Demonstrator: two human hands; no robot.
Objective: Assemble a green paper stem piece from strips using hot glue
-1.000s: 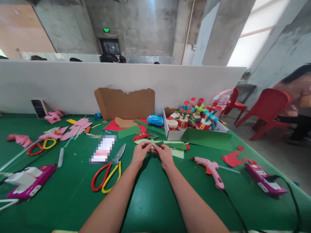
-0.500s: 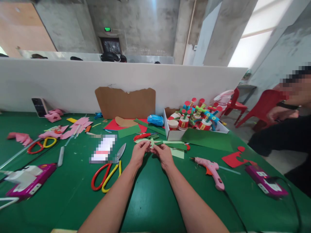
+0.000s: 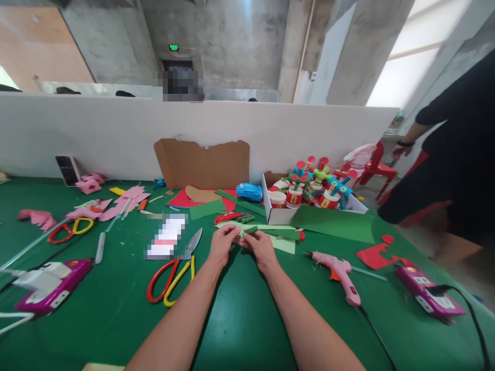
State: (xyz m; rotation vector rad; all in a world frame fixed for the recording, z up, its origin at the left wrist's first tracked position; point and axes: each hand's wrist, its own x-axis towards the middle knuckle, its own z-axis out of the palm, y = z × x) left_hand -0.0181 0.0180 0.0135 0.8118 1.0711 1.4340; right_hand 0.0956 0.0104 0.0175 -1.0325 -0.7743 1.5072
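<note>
My left hand (image 3: 224,244) and my right hand (image 3: 262,249) meet over the middle of the table, fingertips nearly touching. Both pinch green paper strips (image 3: 251,230), a light and a dark one, crossed between the fingers. My fingers partly hide where the strips meet. Just beyond lie a folded green paper spring (image 3: 246,218), a red-handled tool (image 3: 226,218) and more green strips (image 3: 286,233). Left of my left hand are scissors (image 3: 170,278) with one red and one yellow handle. A pink glue gun (image 3: 340,274) lies to the right of my right hand.
A white box (image 3: 275,215) of paper-spring figures stands at the back right. Purple power strips (image 3: 430,293) lie on both sides. Pink paper scraps (image 3: 131,198), a second pair of scissors (image 3: 62,233) and a blue packet (image 3: 249,191) are about. A person (image 3: 456,144) stands at the right.
My hands stay together on the strips, and the light green piece has tilted slightly between the fingers. The person at the right has risen from a lower position and moved. The view has shifted a little.
</note>
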